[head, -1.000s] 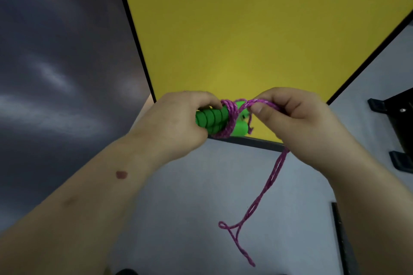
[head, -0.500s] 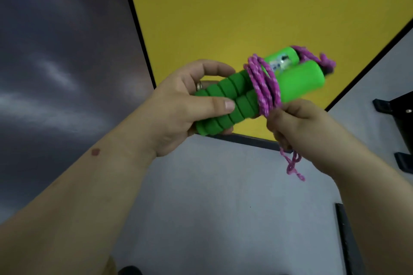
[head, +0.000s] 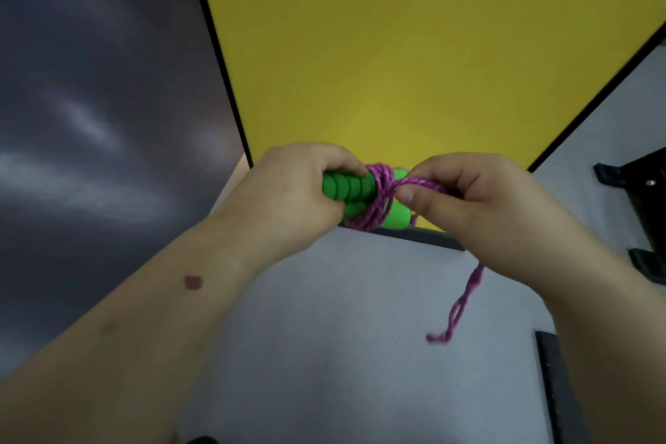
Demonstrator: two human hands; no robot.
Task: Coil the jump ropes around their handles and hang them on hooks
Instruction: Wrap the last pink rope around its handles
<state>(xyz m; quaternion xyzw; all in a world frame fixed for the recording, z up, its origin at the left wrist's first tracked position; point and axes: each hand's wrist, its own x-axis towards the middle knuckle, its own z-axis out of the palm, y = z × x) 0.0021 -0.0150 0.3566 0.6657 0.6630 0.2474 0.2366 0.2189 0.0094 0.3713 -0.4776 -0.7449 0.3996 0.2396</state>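
My left hand (head: 295, 198) is wrapped around the ribbed end of the two green handles (head: 355, 195), holding them side by side in the air in front of me, and my right hand (head: 479, 204) pinches the purple rope (head: 420, 184) between thumb and forefinger just beside the coil (head: 376, 202) already wound round the handles. The slack is my worry: if I ease off the pinch, the turns will likely loosen and slide toward the free ends of the handles, since the foam there looks smooth and nothing locks the coil in place. Only a short tail (head: 459, 306) hangs below my right hand, so the last turn may come up short and leave an end too stubby to tuck under. The two handles could also splay apart if my left grip slackens. I can't see how many turns sit on the far side of the handles, nor how the rope runs through my right palm. The tail's tip is blurred, so I can't tell whether it is a loop or a loose end. The black brackets (head: 645, 223) at the right edge are cut off, and I can't say whether they are the hooks.
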